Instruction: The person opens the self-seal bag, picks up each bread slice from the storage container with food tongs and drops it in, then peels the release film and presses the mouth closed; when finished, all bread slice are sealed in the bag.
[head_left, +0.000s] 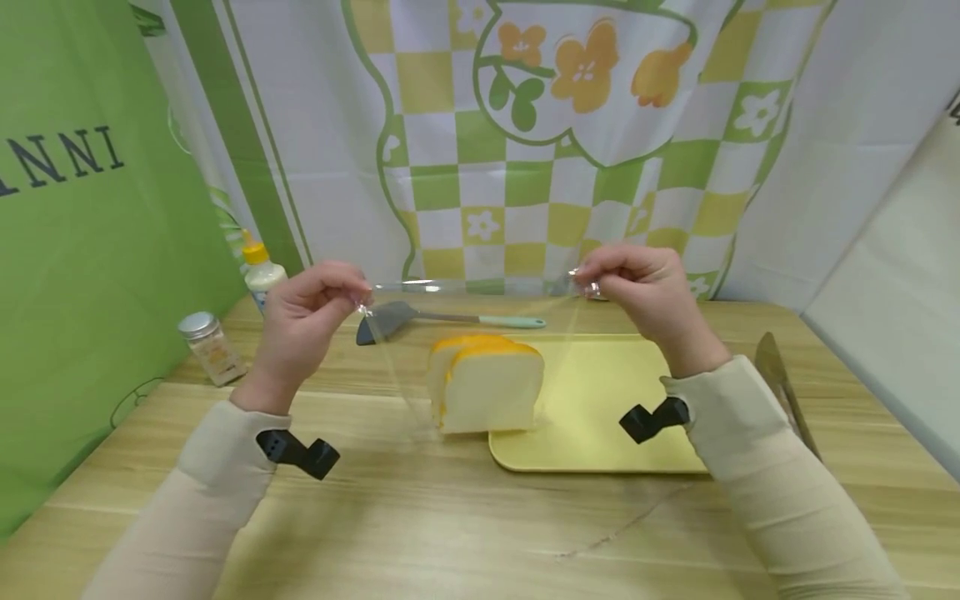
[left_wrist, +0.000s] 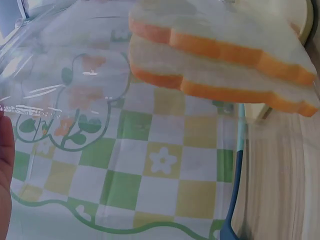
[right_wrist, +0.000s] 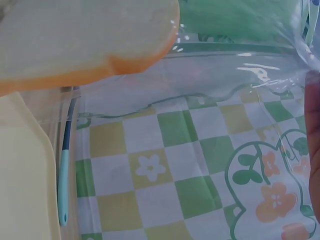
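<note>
A clear plastic bag (head_left: 472, 288) is stretched wide between both hands, with slices of bread (head_left: 491, 390) standing low inside it. My left hand (head_left: 303, 321) pinches the bag's upper left corner between thumb and fingers. At the opposite corner, my right hand (head_left: 647, 302) pinches the gathered film in the same way. The bread overlaps the left end of the yellow tray (head_left: 600, 408) in the head view. Orange crust edges of two slices (left_wrist: 220, 47) show through the film in the left wrist view. The right wrist view has one pale slice face (right_wrist: 90, 40).
Behind the bag lies a spatula (head_left: 480, 319) with a dark blade and mint handle. A seasoning jar (head_left: 212, 348) and a yellow-capped squeeze bottle (head_left: 264, 271) stand at the left. A knife (head_left: 783, 387) lies right of the tray, partly behind the right sleeve. A patterned curtain (head_left: 525, 167) backs the table.
</note>
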